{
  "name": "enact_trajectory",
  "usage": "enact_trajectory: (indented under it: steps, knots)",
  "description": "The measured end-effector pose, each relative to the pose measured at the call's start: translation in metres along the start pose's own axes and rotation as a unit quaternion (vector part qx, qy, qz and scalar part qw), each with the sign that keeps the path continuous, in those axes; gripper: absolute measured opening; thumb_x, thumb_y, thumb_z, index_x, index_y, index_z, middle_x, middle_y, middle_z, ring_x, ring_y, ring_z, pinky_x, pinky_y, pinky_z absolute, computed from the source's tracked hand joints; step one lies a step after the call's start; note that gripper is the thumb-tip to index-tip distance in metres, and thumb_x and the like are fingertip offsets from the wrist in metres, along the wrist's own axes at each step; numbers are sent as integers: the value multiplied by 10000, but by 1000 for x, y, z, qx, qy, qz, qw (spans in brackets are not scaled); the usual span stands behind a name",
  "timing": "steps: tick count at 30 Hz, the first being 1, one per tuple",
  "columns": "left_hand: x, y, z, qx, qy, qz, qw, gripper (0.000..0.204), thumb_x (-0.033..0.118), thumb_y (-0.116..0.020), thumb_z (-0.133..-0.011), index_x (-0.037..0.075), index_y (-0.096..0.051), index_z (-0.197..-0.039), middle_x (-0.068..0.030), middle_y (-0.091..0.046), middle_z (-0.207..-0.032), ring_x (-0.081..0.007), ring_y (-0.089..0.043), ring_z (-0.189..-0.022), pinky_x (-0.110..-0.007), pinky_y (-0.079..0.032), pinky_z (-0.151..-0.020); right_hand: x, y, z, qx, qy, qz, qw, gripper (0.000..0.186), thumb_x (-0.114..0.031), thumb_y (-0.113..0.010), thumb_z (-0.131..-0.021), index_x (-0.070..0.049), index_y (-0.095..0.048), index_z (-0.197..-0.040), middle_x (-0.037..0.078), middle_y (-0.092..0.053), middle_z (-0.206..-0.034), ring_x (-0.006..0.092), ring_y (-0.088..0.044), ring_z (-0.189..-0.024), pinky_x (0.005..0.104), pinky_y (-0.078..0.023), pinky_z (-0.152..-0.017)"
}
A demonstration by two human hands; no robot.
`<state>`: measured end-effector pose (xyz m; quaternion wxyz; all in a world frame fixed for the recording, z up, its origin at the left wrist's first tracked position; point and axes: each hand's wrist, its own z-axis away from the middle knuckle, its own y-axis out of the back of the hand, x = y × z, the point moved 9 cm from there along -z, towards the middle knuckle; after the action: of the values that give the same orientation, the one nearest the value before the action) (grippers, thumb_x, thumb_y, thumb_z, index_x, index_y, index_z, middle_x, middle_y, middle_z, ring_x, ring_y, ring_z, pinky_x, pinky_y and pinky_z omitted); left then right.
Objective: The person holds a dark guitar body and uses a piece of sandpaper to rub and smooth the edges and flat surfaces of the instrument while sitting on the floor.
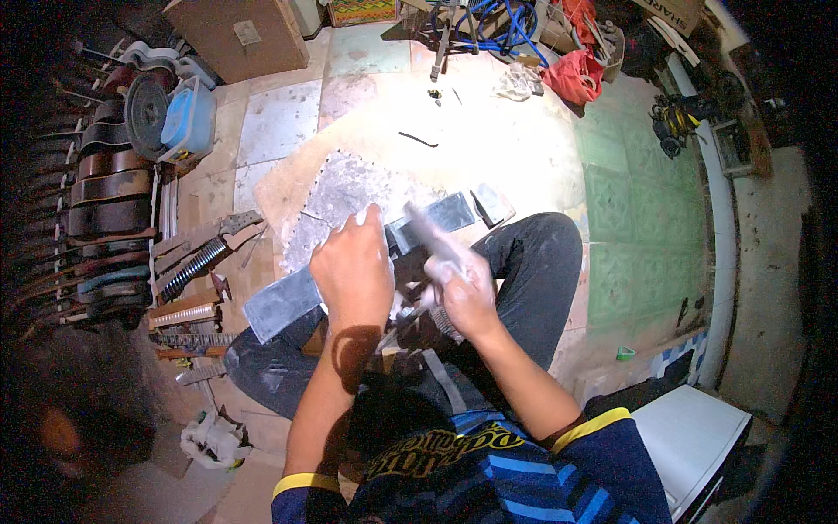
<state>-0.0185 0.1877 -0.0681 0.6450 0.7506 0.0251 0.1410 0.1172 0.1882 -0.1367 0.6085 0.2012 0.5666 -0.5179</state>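
A long grey dusty slab lies slantwise across my lap, its left part (284,304) and right part (441,218) showing on either side of my hands; I cannot tell if it is one piece. My left hand (353,271) is over its middle, whitened with dust, fingers curled closed; what they hold is hidden. Closed round a flat grey bar (428,231) is my right hand (467,293), the bar slanting up to the left and blurred. Beneath both hands, dark parts between my legs are hard to make out. Ahead lies a dusty grey sheet (349,179) with a jagged edge.
A small flat block (493,205) sits beyond my right knee. To the left are a black coiled spring (194,269), assorted tools, a blue tub (188,118) and a row of curved guitar-like bodies (113,188). A red bag (574,77) and blue cable (515,31) lie at the back.
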Motion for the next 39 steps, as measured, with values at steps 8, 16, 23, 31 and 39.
enact_trajectory:
  steps: [8,16,23,31,39]
  knots:
    - [0,-2,-3,-3,-18,-14,1000,122,40,-624,-824,58,-675,-933,-151,-680,-821,-338,-713,-742,-446,-569,-624,0,12,20,61,-35,-180,981,646,-2,-506,-828,76,-400,-1460,235,-558,-1438,69,-370,-433,227,-467,-444]
    - [5,0,-6,-17,-43,-9,999,140,44,-620,-811,39,-672,-941,-170,-676,-808,-351,-712,-732,-460,-563,-620,-11,11,29,20,219,111,969,537,-79,-499,-999,102,-387,-1492,265,-507,-1488,317,-515,-1386,391,-359,-1171]
    - [5,-1,-2,-13,-28,-2,1000,187,37,-620,-802,31,-685,-977,-188,-688,-823,-379,-708,-731,-480,-560,-632,6,-12,11,35,168,313,934,772,52,-519,-848,-102,-328,-1580,256,-533,-1439,364,-640,-1205,375,-534,-980]
    - [4,0,-4,-8,-14,-22,1000,188,32,-631,-787,51,-686,-966,-187,-683,-800,-393,-701,-739,-487,-552,-630,24,-8,19,22,123,266,956,858,-2,-571,-845,-195,-247,-1615,242,-541,-1436,420,-695,-943,388,-564,-880]
    - [-1,-5,-9,-28,-17,-38,999,248,45,-676,-755,80,-685,-1001,-184,-696,-819,-386,-708,-758,-486,-557,-637,20,-13,13,53,112,314,941,777,-33,-514,-891,-220,-263,-1603,205,-570,-1416,417,-688,-981,434,-568,-846]
